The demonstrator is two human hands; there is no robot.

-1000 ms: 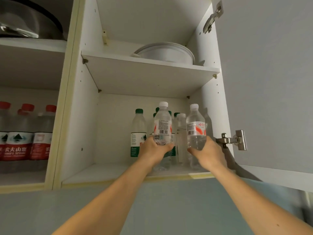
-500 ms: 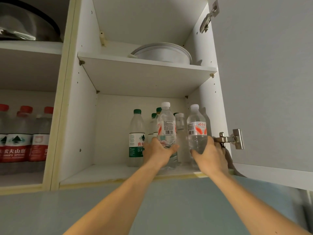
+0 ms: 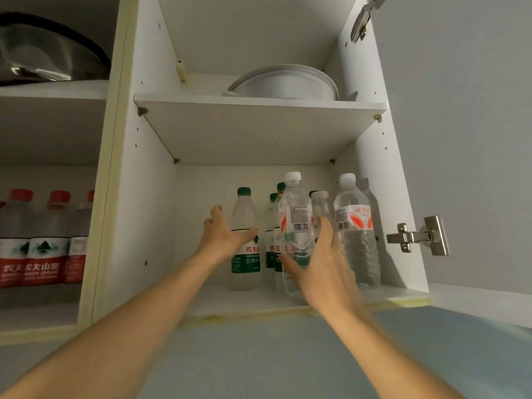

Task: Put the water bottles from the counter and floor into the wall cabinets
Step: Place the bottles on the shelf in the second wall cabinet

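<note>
Two clear white-capped water bottles stand on the lower shelf (image 3: 218,300) of the open wall cabinet: one in the middle (image 3: 295,214), one by the right wall (image 3: 355,243). Several green-capped bottles stand behind them, and one green-capped bottle (image 3: 244,214) stands further left. My left hand (image 3: 224,237) is open with spread fingers, its thumb in front of that green-capped bottle. My right hand (image 3: 325,260) is open and blurred, between the two white-capped bottles, its thumb in front of the middle one.
A white bowl (image 3: 285,82) lies on the upper shelf. The cabinet door (image 3: 460,139) stands open at the right, with a metal hinge (image 3: 417,237). The left cabinet holds several red-capped bottles (image 3: 43,249) and, above them, a metal pan (image 3: 49,56).
Both hands have let go of the white-capped bottles, which now stand on the shelf. My left hand moved left to the green-capped bottle; my right hand moved left between the two bottles.
</note>
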